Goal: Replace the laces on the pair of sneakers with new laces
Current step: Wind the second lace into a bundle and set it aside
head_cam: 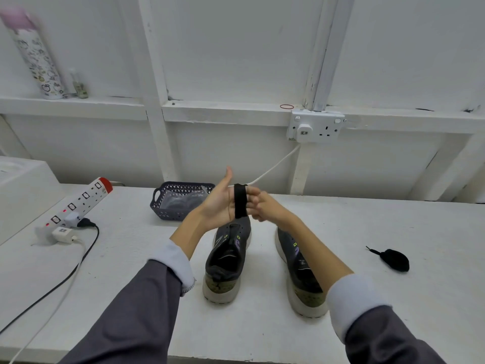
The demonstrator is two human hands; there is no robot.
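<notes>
Black lace [240, 200] is wound as a flat band round the straight fingers of the left hand [219, 203], which is raised above the table [131, 271] with its thumb up; the band's long axis runs up and down, across fingers that point to the right. The right hand [265, 206] sits just beside the band, its fingers curled against the left fingertips; whether they pinch the lace I cannot tell, since the contact is hidden. Both hands hang over the toe of the left sneaker [228, 258]; the right sneaker [301, 279] stands beside it, apart, and the right forearm crosses over its toe and hides part of it. The 2 sneakers stand on their soles, long axes roughly parallel, toes toward the wall and heels toward the person.

A bundled lace [395, 260] lies on the table well to the right of the right sneaker, 1 tip sticking out to the left. Behind the left hand stands a dark perforated basket [168, 214] with clear packets inside; further left a white power strip [78, 203] lies slantwise, and black and white cords run from it toward the near edge. A white cable [278, 164] drops from the wall socket [315, 127] to behind the hands.
</notes>
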